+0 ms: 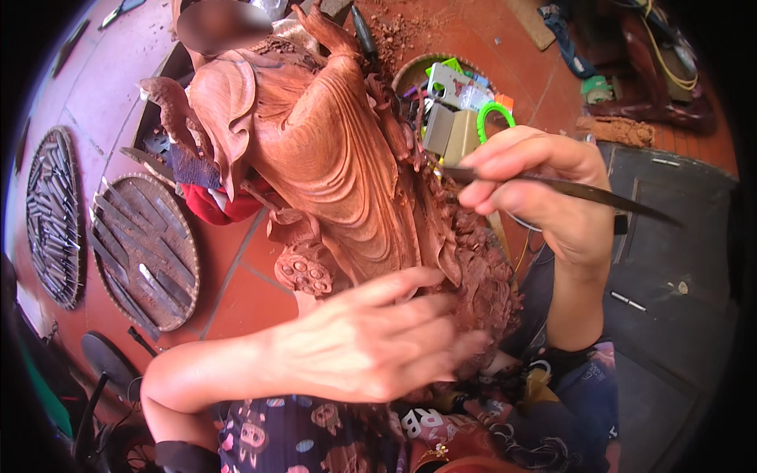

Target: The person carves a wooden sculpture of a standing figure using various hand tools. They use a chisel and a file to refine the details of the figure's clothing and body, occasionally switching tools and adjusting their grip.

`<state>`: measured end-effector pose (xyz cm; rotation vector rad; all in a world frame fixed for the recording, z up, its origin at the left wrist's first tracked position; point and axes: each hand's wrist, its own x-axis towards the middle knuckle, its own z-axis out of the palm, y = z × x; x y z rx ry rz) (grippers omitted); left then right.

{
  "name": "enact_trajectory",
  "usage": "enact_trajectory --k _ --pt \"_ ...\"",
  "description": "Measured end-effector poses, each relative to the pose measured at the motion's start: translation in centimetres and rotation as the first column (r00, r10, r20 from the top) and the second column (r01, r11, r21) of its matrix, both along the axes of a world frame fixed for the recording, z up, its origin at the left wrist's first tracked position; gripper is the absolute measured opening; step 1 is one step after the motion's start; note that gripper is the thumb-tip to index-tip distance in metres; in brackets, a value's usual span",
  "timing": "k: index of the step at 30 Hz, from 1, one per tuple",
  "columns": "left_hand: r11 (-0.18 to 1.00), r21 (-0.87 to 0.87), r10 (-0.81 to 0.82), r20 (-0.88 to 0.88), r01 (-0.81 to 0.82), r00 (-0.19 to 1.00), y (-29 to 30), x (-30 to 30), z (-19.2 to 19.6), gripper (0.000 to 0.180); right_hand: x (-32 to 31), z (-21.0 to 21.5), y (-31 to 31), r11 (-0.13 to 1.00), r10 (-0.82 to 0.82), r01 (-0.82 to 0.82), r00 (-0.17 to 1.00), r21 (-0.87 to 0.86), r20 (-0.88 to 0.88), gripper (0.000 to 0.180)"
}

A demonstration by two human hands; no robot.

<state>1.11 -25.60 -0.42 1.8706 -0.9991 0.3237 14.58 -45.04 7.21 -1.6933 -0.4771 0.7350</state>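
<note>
A large reddish-brown carved wooden statue (331, 150) with flowing robe folds leans across the middle of the view, its base toward my lap. My left hand (378, 339) lies flat on the statue's lower part, fingers spread and resting on the carved surface. My right hand (544, 189) grips a long dark metal carving tool (583, 191), whose tip touches the detailed carving at the statue's right side. The tool's other end sticks out to the right past my hand.
Two round woven trays (146, 252) (54, 217) with several carving tools lie on the red tiled floor at left. A basket (449, 102) with boxes and a green ring sits behind the statue. A dark mat (670, 268) lies at right. Wood chips lie on the floor at the top.
</note>
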Motion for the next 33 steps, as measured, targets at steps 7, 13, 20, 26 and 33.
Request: enact_trajectory --k 7,13,20,26,33 --pt "0.966 0.054 0.255 -0.01 -0.254 0.967 -6.8 0.6 1.5 0.051 3.4 -2.8 2.2 0.939 0.324 -0.24 0.861 -0.247 0.392 0.014" --pt "0.921 0.027 0.389 -0.116 -0.389 0.914 -7.3 1.2 1.0 0.058 1.9 -3.2 3.6 0.957 0.185 -0.098 0.931 -0.271 0.316 0.013" --pt "0.909 -0.024 0.405 -0.192 -0.417 0.894 -7.1 0.8 0.2 0.056 1.5 -3.8 4.0 0.956 0.197 -0.11 0.928 -0.273 0.317 0.013" --pt "0.904 -0.126 0.383 -0.186 -0.408 0.905 -7.0 1.0 -0.5 0.058 1.8 -3.7 4.1 0.954 0.207 -0.113 0.92 -0.279 0.334 0.013" --pt "0.914 -0.078 0.386 -0.125 -0.397 0.914 -6.6 1.2 -1.4 0.065 1.6 -4.0 4.3 0.957 0.201 -0.11 0.92 -0.268 0.338 0.013"
